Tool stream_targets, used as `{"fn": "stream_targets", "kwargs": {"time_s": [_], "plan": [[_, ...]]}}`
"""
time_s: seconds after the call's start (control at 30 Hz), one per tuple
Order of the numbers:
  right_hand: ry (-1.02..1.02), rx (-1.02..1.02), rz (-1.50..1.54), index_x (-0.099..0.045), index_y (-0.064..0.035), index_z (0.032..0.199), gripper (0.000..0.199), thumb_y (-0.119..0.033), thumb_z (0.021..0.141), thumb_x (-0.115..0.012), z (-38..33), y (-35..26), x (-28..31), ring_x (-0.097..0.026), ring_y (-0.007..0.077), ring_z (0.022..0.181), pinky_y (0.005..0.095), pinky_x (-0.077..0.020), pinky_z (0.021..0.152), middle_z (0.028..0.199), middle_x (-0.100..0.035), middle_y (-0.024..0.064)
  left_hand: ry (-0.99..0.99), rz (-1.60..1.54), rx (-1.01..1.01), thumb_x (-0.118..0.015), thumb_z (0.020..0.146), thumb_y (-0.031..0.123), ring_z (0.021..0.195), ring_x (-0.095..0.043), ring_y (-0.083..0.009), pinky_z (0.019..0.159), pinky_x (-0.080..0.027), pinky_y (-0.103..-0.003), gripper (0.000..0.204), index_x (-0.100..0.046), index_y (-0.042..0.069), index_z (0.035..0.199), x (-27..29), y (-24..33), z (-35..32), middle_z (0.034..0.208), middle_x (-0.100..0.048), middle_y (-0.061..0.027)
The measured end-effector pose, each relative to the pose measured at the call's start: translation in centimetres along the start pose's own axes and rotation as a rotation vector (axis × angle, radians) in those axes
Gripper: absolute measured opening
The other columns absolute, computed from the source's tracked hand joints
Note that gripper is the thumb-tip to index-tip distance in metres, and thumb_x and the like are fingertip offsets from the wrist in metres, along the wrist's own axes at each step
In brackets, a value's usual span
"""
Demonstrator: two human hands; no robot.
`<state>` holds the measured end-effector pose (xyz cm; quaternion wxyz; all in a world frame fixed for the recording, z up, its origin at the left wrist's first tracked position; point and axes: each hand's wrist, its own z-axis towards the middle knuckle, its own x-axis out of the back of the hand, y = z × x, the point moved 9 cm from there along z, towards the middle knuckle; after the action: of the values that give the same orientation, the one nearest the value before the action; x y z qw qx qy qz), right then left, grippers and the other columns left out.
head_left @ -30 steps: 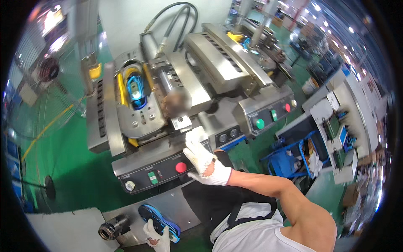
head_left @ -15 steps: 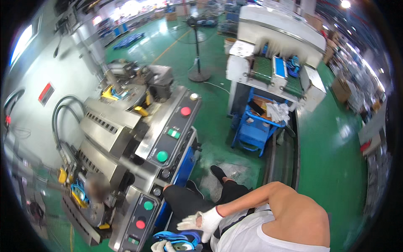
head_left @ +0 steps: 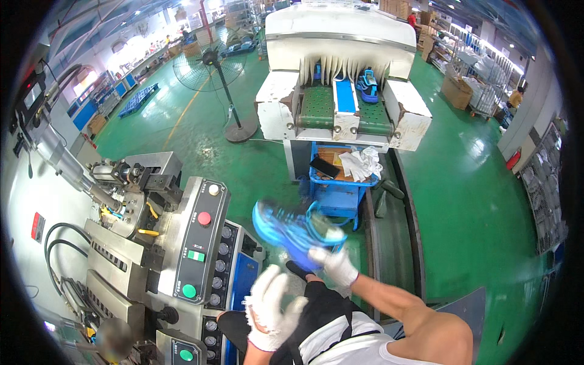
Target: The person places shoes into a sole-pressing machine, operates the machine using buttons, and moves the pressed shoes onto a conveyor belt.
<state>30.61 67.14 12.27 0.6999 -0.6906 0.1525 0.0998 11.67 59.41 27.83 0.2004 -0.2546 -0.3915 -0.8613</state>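
Note:
A blue shoe [head_left: 291,230], blurred by motion, is up in front of my legs, tilted with its opening to the right. My right hand [head_left: 334,266], in a white knit glove, grips it by the heel end. My left hand [head_left: 272,309], gloved the same way, is spread just left of and below the shoe, apart from it and holding nothing. Ahead, another blue shoe [head_left: 367,86] sits on the green conveyor belt [head_left: 373,115] in front of the strip curtain [head_left: 347,68] of a white tunnel machine [head_left: 340,33].
A metal machine with a button panel [head_left: 199,243] stands close on my left. Below the conveyor, a blue cart [head_left: 334,204] carries a dark phone-like slab [head_left: 325,167] and white gloves [head_left: 362,163]. A pedestal fan [head_left: 226,97] stands on the green floor, with cartons [head_left: 456,91] farther right.
The blue shoe has come up from beside my lap, forward and right, in my right hand. My left hand has let go of it. My view has turned right toward the conveyor.

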Motion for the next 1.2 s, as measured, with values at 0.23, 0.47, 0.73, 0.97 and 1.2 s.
{"fn": "stream_targets", "kwargs": {"time_s": [0.23,0.47,0.73,0.97,1.2], "plan": [[0.362,0.395,-0.725,-0.061,0.0015,0.145,0.066,-0.039,0.096,-0.077,27.1,-8.8,7.4,-0.068,0.0266,0.122,0.0394,-0.0507,0.104,0.134,-0.071,0.0200,-0.040,-0.062,0.383,-0.083,0.089,0.013,0.096,-0.072,-0.0306,0.081,-0.060,-0.039,0.047,-0.065,0.004,0.131,-6.2,-4.4,-7.4,0.132,-0.063,-0.0187],[0.451,0.120,-1.035,-0.057,0.0005,0.148,0.096,-0.069,0.084,-0.075,51.2,-9.3,15.1,-0.068,0.0393,0.120,0.0460,-0.0541,0.099,0.137,-0.067,0.0241,-0.153,0.036,0.921,-0.077,0.093,0.016,0.093,-0.074,-0.0247,0.082,-0.060,-0.038,0.043,-0.065,0.007,0.133,-6.8,-8.9,-19.1,0.135,-0.064,-0.0144],[0.498,0.596,-1.112,-0.053,0.0043,0.149,0.093,-0.064,0.090,-0.075,57.0,-10.8,19.2,-0.071,0.0253,0.102,0.0385,-0.0590,0.082,0.127,-0.070,0.0210,0.133,0.049,1.098,-0.078,0.092,0.011,0.101,-0.071,-0.0374,0.088,-0.060,-0.043,0.043,-0.063,0.001,0.131,-2.6,-11.4,-24.9,0.124,-0.066,-0.0230],[-0.191,0.399,-1.090,-0.044,0.0041,0.156,0.070,-0.025,0.101,-0.075,31.3,11.5,7.7,-0.067,0.0276,0.120,0.0351,-0.0594,0.094,0.152,-0.054,0.0218,0.277,0.543,1.673,-0.067,0.099,0.020,0.097,-0.071,-0.0375,0.087,-0.056,-0.045,0.021,-0.072,0.003,0.111,8.8,-2.5,-44.0,0.106,-0.072,-0.0206],[-0.813,-0.512,-0.757,-0.041,0.0004,0.160,0.068,-0.011,0.101,-0.072,-0.3,24.5,-12.6,-0.069,0.0234,0.115,0.0339,-0.0570,0.096,0.154,-0.054,0.0179,0.335,0.926,2.710,-0.056,0.108,0.040,0.078,-0.071,-0.0235,0.071,-0.058,-0.043,0.041,-0.061,0.010,0.135,1.7,30.9,-76.2,0.103,-0.074,-0.0137]]}}
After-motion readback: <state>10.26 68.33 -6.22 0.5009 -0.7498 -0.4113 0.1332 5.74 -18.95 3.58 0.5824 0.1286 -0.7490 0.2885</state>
